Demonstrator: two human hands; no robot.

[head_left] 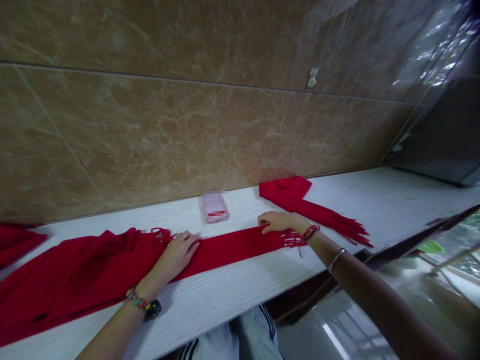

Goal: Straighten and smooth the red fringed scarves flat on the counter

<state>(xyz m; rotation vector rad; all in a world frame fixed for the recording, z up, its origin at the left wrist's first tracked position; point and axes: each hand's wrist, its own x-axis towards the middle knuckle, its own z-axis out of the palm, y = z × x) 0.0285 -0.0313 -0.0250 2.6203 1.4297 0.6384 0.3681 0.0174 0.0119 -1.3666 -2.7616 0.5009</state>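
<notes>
Red and fringed: got a scarf (232,251) stretched flat between front and back edges of the table (210,295), under left hand (181,256) and right hand (279,221), with fingers bent, maybe pinching, can't really tell.

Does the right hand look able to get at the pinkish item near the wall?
Probably yes: only white tabletop shows between the right hand and the pinkish item, though that hand is on the red fringed cloth.

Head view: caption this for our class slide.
Left hand and right hand touching a red scarf on a white table.
</notes>
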